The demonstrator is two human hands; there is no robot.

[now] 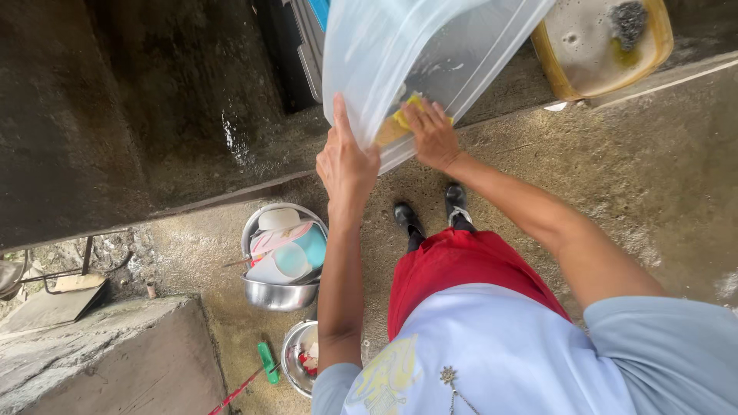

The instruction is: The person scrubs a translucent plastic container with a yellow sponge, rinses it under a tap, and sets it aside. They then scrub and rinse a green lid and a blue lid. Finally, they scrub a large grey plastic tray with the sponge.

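Observation:
A large clear plastic tub (400,46) is tipped up in front of me at the top of the view. My left hand (346,165) grips its near rim from outside. Inside the tub, my right hand (432,137) presses a yellow sponge (403,119) against the wall. Soapy streaks show on the plastic near the sponge.
A steel basin (280,296) holding plastic cups and lids stands on the wet concrete floor at the left. A second steel bowl (296,361) and a green-headed brush (267,363) lie below it. A yellow basin of soapy water (607,50) sits top right; a concrete ledge (108,353) is bottom left.

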